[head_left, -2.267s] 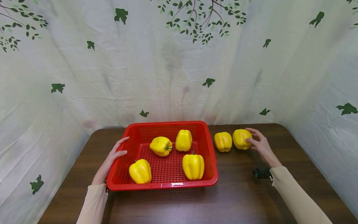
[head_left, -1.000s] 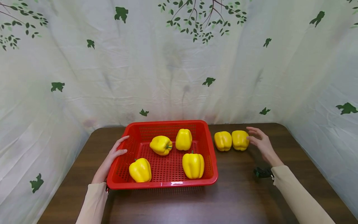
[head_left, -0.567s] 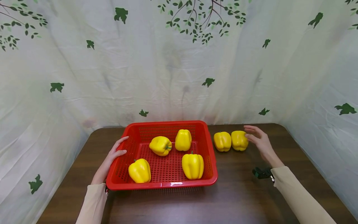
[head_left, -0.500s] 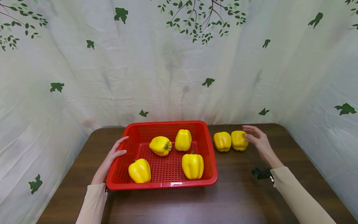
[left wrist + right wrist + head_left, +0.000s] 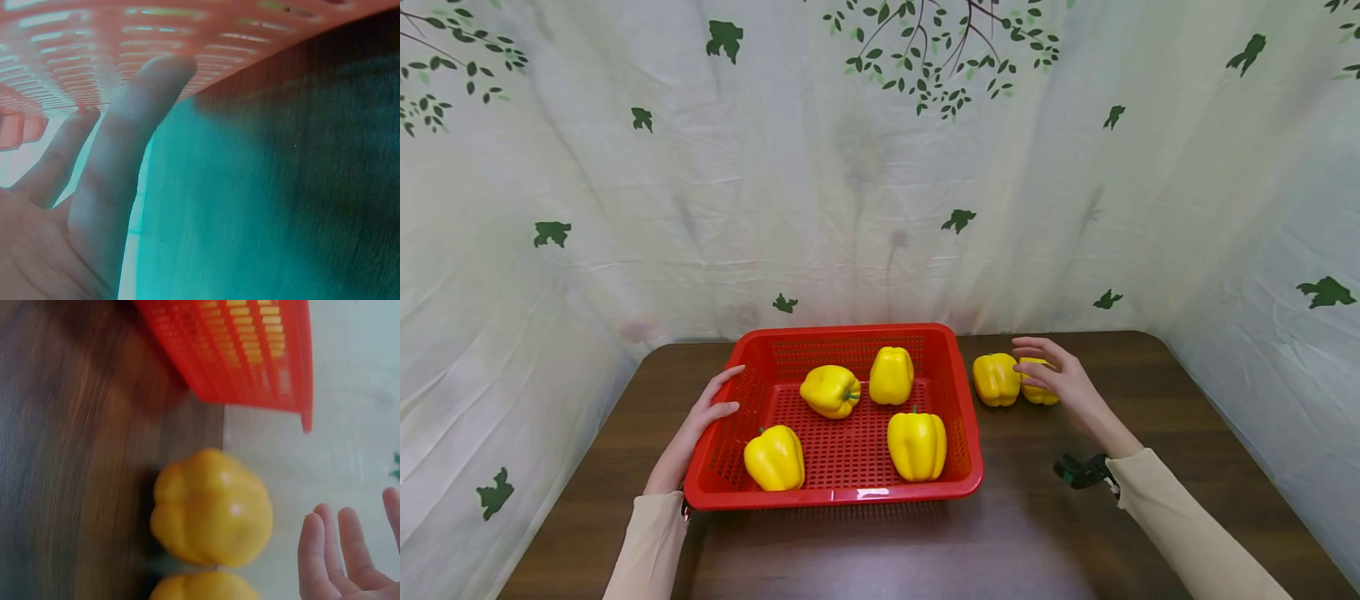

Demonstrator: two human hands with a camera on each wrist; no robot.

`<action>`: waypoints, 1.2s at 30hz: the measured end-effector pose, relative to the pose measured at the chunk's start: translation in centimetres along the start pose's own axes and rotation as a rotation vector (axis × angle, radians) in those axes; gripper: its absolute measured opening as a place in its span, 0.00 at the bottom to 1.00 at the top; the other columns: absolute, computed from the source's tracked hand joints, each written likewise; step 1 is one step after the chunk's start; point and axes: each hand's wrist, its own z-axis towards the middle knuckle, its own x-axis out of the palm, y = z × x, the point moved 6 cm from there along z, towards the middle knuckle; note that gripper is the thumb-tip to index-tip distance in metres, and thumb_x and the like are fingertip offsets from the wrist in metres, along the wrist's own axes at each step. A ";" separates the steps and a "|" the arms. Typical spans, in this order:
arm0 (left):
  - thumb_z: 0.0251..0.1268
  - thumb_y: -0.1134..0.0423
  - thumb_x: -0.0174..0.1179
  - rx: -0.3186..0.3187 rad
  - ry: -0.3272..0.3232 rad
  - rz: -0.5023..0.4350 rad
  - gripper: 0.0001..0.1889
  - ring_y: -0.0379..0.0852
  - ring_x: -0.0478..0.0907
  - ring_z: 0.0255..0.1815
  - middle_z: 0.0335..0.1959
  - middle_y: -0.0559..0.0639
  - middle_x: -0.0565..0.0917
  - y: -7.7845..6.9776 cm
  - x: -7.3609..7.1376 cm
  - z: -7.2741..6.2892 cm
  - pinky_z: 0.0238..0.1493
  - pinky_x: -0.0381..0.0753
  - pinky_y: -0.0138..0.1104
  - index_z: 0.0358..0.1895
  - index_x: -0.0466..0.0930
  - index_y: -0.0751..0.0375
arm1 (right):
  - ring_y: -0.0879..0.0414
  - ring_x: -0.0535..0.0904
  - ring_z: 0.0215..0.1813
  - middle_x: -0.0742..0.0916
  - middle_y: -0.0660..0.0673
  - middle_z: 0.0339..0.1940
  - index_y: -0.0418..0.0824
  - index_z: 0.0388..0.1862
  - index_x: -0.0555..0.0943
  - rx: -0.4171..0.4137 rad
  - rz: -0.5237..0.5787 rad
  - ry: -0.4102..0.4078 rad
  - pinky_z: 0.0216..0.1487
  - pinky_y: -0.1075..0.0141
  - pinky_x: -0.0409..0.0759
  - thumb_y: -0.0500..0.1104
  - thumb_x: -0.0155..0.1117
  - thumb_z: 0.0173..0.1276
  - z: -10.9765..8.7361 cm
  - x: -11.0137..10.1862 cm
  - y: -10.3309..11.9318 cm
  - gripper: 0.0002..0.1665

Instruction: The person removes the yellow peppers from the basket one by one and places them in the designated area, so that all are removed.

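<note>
My left hand (image 5: pixel 707 408) holds the left rim of a red plastic basket (image 5: pixel 835 498). Two digits show at the rim in the head view; in the left wrist view, fingers (image 5: pixel 112 156) lie along the slotted outer wall. Inside the basket are several yellow bell peppers (image 5: pixel 775 458). To its right, two more stand side by side on the table: a nearer bell pepper (image 5: pixel 996 380) and a farther-right bell pepper (image 5: pixel 1039 393). My right hand (image 5: pixel 1063 383), fingers spread and holding nothing, hovers over the farther-right one and partly hides it. The right wrist view shows those fingers apart from both peppers.
The brown wooden table (image 5: pixel 1000 533) reaches back to a pale curtain (image 5: pixel 865 208) with leaf prints. That curtain also closes in both sides. The basket's right wall stands close beside the nearer loose pepper. A dark wrist device (image 5: pixel 1081 472) hangs under my right wrist.
My right hand first had its fingers around the right-hand loose pepper, which shifted slightly left against its neighbour. The hand then let go and moved left above it. The left hand stayed put.
</note>
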 end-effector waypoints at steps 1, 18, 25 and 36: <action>0.73 0.69 0.41 -0.013 -0.006 0.006 0.25 0.43 0.75 0.51 0.59 0.51 0.67 0.0 0.0 0.0 0.47 0.79 0.35 0.71 0.58 0.49 | 0.37 0.74 0.57 0.70 0.27 0.63 0.32 0.67 0.65 -0.004 0.004 0.012 0.56 0.55 0.75 0.40 0.53 0.74 0.0 0.3 0.2 0.26; 0.70 0.75 0.40 0.103 0.037 -0.013 0.28 0.42 0.75 0.49 0.55 0.48 0.71 -0.1 -0.2 0.4 0.45 0.80 0.32 0.68 0.65 0.46 | 0.33 0.73 0.59 0.73 0.31 0.61 0.33 0.66 0.67 -0.029 0.060 0.170 0.55 0.45 0.74 0.39 0.57 0.70 -0.1 5.7 2.7 0.27; 0.69 0.77 0.39 0.137 0.036 -0.011 0.29 0.41 0.75 0.49 0.54 0.47 0.72 -0.3 -0.2 0.4 0.45 0.80 0.31 0.67 0.67 0.46 | 0.35 0.74 0.58 0.74 0.32 0.62 0.33 0.65 0.68 -0.033 0.047 0.266 0.54 0.50 0.76 0.37 0.57 0.70 -0.1 8.3 3.9 0.26; 0.75 0.64 0.42 -0.139 -0.020 -0.001 0.27 0.49 0.72 0.56 0.67 0.59 0.56 0.1 0.3 -0.6 0.51 0.78 0.39 0.74 0.50 0.47 | 0.40 0.74 0.56 0.75 0.37 0.60 0.41 0.64 0.70 -0.011 -0.087 0.399 0.54 0.47 0.76 0.42 0.60 0.69 -0.1 11.5 4.8 0.25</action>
